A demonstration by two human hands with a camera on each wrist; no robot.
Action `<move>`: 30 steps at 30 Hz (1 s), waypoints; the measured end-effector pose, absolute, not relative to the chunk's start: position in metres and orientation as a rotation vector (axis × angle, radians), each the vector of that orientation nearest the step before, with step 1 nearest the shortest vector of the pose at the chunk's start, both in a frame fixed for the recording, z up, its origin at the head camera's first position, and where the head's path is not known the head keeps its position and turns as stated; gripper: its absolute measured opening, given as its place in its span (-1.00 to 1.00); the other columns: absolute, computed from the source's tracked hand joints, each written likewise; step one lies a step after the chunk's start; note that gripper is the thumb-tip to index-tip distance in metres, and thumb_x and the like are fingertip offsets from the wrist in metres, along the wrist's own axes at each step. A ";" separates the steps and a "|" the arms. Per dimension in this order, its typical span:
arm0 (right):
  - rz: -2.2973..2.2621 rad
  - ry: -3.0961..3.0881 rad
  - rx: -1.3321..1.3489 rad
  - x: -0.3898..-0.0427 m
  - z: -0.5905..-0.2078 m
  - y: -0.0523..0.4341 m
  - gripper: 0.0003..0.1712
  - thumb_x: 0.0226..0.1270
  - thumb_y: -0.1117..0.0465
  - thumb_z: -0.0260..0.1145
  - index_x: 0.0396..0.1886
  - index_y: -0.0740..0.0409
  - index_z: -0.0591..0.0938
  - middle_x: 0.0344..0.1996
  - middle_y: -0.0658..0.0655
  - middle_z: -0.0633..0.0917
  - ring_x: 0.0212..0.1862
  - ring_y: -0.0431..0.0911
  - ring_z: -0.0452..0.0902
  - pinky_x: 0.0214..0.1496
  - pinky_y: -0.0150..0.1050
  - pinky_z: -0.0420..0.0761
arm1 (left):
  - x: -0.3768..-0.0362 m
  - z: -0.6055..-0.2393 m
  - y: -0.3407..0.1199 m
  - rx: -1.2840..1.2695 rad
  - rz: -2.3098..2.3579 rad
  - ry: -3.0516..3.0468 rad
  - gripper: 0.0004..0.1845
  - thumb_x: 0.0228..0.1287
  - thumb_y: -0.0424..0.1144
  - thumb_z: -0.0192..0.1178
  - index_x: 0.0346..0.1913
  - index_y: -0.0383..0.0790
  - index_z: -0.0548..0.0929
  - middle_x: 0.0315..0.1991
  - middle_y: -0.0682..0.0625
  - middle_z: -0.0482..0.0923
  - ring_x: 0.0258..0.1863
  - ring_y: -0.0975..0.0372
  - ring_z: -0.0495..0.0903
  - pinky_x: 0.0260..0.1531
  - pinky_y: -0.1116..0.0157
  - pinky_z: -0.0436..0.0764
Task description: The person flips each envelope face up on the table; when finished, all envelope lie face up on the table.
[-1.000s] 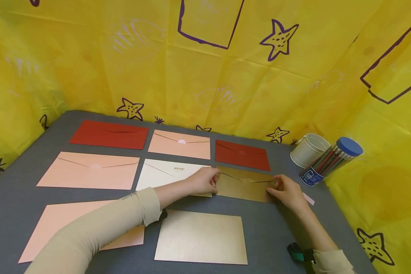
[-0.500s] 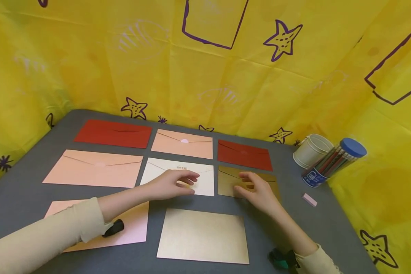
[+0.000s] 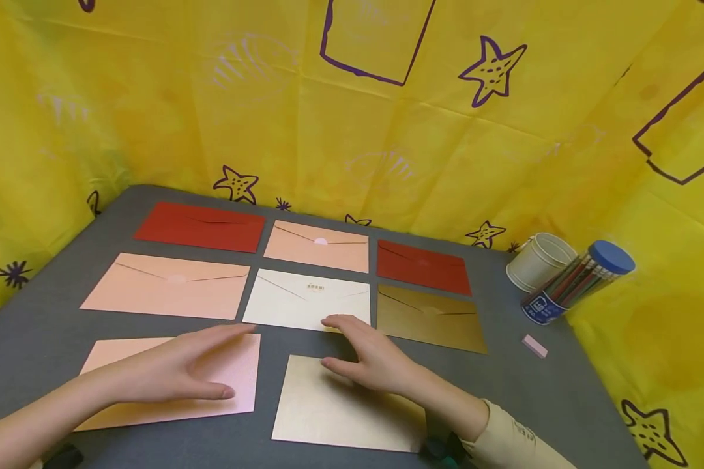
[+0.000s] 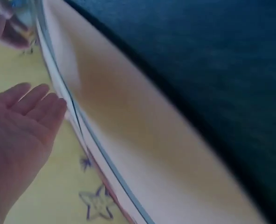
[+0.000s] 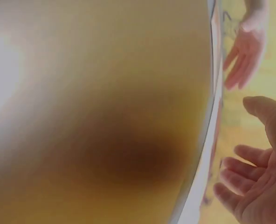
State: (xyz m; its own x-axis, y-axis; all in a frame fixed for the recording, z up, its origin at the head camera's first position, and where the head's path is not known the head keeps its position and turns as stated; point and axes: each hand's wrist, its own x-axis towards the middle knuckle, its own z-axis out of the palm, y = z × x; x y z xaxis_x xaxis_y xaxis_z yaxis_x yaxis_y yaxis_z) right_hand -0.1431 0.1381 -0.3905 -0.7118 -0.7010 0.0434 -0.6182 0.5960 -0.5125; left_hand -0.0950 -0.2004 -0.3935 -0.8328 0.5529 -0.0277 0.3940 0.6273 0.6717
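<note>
My left hand (image 3: pixel 164 371) hovers with fingers extended above the pink envelope (image 3: pixel 243 371) at the front left, holding nothing; its palm also shows in the left wrist view. My right hand (image 3: pixel 381 358), thumb and fingers spread apart, is over the pale gold envelope (image 3: pixel 328 407) at the front middle and casts a shadow on it. Its fingertips overlap the lower edge of the white envelope (image 3: pixel 311 299); contact cannot be told. The darker gold envelope (image 3: pixel 431 319) lies flat beside the white one, its flap side up.
Behind lie two red envelopes (image 3: pixel 202 225) and a smaller pink envelope (image 3: pixel 317 247); another pink envelope (image 3: pixel 164 283) lies at left. A pale metal bucket (image 3: pixel 540 260), a blue-lidded pencil tub (image 3: pixel 577 283) and an eraser (image 3: pixel 534 346) stand or lie at right on the grey table (image 3: pixel 504 391).
Both hands have let go of the darker gold envelope and drawn back to the left and toward the front, over the front row. The envelopes lie much as before.
</note>
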 end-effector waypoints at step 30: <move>0.072 2.387 -1.558 -0.136 -0.400 0.037 0.14 0.29 -0.48 0.01 0.58 0.12 -0.12 0.55 0.11 -0.19 0.53 -0.13 -0.39 0.44 -0.39 -0.27 | -0.041 -0.443 -0.330 0.621 0.391 3.064 0.07 -0.14 0.44 0.31 0.48 0.12 0.25 0.49 0.14 0.03 0.25 0.81 -0.39 -0.03 0.82 -0.34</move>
